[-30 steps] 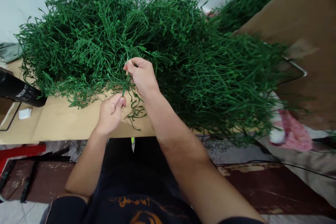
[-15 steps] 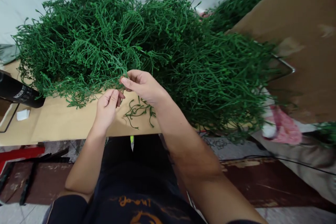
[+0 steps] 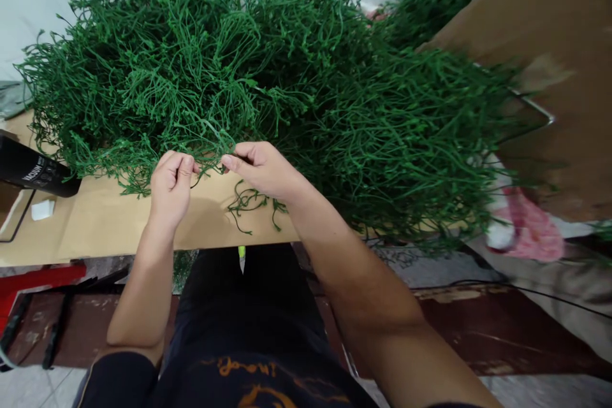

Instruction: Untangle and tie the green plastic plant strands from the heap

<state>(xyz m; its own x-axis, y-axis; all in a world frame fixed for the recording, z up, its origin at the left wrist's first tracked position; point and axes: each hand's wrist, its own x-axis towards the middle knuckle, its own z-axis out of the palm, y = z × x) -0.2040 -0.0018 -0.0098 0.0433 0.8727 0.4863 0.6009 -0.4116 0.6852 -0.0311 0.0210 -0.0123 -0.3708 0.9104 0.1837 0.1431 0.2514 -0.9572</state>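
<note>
A big heap of thin green plant stems (image 3: pixel 191 70) with small knobbed tips spreads across the cardboard-covered surface (image 3: pixel 115 217). At the heap's front edge my left hand (image 3: pixel 173 186) is closed, thumb pressed against curled fingers, on the end of a green stem (image 3: pixel 208 171). To its right my right hand (image 3: pixel 261 167) pinches green stems between thumb and fingers; its fingertips are partly hidden. The stem stretches across the gap between both hands. Just below my right hand lies a small loose cluster of stems (image 3: pixel 253 201).
A black vacuum bottle (image 3: pixel 36 166) lies tilted at the left, near a white paper piece (image 3: pixel 43 210). A blade with a yellow-green handle (image 3: pixel 241 258) sticks out under the front edge. At the right stand a brown cardboard sheet (image 3: pixel 564 95) and a pink cloth (image 3: pixel 535 229).
My left hand has moved left, away from my right hand, and a stem now spans between them. My right hand has dropped slightly and stays pinched.
</note>
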